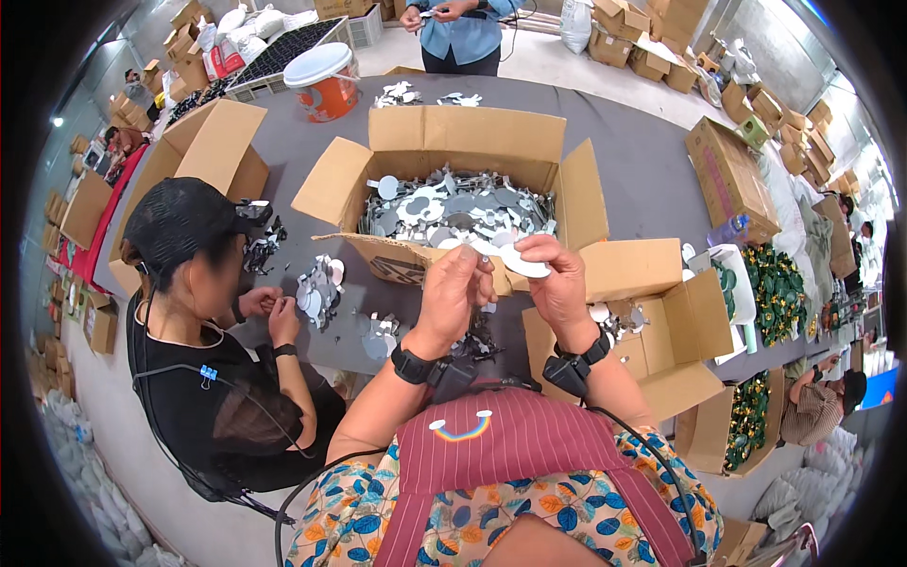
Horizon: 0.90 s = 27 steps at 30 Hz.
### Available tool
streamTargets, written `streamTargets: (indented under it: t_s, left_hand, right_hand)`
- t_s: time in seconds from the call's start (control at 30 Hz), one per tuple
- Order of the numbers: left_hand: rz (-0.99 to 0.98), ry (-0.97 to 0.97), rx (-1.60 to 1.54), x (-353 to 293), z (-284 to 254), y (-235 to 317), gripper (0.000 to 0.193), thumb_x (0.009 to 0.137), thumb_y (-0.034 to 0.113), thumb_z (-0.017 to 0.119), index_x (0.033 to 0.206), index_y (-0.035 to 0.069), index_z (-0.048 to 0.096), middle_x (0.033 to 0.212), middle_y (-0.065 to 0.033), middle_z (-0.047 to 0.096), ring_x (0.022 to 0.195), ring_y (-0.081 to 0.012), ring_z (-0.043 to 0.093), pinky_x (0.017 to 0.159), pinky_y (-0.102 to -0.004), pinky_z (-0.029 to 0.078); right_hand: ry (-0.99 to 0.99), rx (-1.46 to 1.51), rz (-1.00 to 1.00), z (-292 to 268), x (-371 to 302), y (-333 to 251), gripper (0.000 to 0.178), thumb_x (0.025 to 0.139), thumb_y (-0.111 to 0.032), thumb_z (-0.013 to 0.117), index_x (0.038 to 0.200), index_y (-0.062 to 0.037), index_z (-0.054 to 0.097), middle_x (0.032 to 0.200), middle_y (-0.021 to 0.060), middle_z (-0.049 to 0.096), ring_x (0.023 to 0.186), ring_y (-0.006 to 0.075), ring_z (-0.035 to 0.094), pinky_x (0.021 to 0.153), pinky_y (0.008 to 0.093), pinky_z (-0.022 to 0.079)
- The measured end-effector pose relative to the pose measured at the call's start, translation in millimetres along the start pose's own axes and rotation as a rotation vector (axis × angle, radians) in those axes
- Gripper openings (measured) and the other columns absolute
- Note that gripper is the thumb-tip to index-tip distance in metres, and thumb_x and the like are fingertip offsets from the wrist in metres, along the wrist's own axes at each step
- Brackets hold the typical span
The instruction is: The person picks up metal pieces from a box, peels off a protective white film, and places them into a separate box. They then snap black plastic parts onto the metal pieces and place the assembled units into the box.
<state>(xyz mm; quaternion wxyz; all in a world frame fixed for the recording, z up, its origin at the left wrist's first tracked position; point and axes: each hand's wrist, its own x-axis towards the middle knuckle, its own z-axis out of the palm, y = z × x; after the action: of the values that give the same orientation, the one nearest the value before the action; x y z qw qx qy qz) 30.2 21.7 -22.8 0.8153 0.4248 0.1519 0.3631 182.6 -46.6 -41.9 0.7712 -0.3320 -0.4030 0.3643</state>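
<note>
In front of my chest, my right hand (pixel 557 279) pinches a flat white rounded piece (pixel 525 264) between thumb and fingers. Close beside it, the fingers of my left hand (pixel 452 291) are curled together; what they hold, if anything, is too small to make out. Just beyond both hands stands an open cardboard box (pixel 465 128) heaped with silver and white flat disc-shaped pieces (pixel 449 210). To the right of my right hand, a second open box (pixel 694 317) has some similar pieces inside. Small dark parts (pixel 480 340) lie on the table under my left hand.
Several piles of discs (pixel 319 291) lie on the dark table (pixel 642 142). At the left a co-worker in a black cap (pixel 179 227) handles small parts. A white-lidded orange bucket (pixel 323 83) stands at the back. Green and gold pieces (pixel 777 293) fill the right side.
</note>
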Motion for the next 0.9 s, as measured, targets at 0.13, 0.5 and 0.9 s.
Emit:
streamTargets:
  t_s: [0.13,0.5,0.9]
  left_hand:
    - [0.020,0.002,0.094,4.4,-3.9,2.7,0.022,0.094,0.022,0.052,0.084,0.003,0.052,0.063,-0.0050,0.055,0.052,-0.0108,0.050,0.055,-0.0246,0.047]
    - [0.103,-0.056,0.205,7.3,-16.0,-2.5,0.013,0.092,0.011,0.048,0.082,0.004,0.049,0.068,-0.0036,0.056,0.059,-0.0102,0.051,0.055,-0.0222,0.042]
    - [0.513,0.067,1.128,-2.1,-5.1,19.3,0.014,0.076,0.008,0.068,0.078,0.002,0.057,0.072,-0.0106,0.054,0.062,-0.0221,0.054,0.059,-0.0324,0.044]
  right_hand:
    - [-0.038,-0.117,-0.110,2.5,0.4,-1.5,0.017,0.075,0.009,0.058,0.085,-0.0026,0.067,0.099,0.0093,0.062,0.096,0.0187,0.057,0.087,0.0302,0.044]
    - [0.044,-0.165,-0.097,2.1,-9.2,12.3,0.017,0.080,0.006,0.057,0.092,-0.0017,0.066,0.103,0.0120,0.062,0.100,0.0204,0.058,0.088,0.0306,0.046]
    - [0.312,0.298,0.437,12.2,-12.2,-14.8,0.017,0.086,-0.007,0.059,0.101,0.0006,0.057,0.090,0.0101,0.064,0.078,0.0215,0.067,0.062,0.0284,0.058]
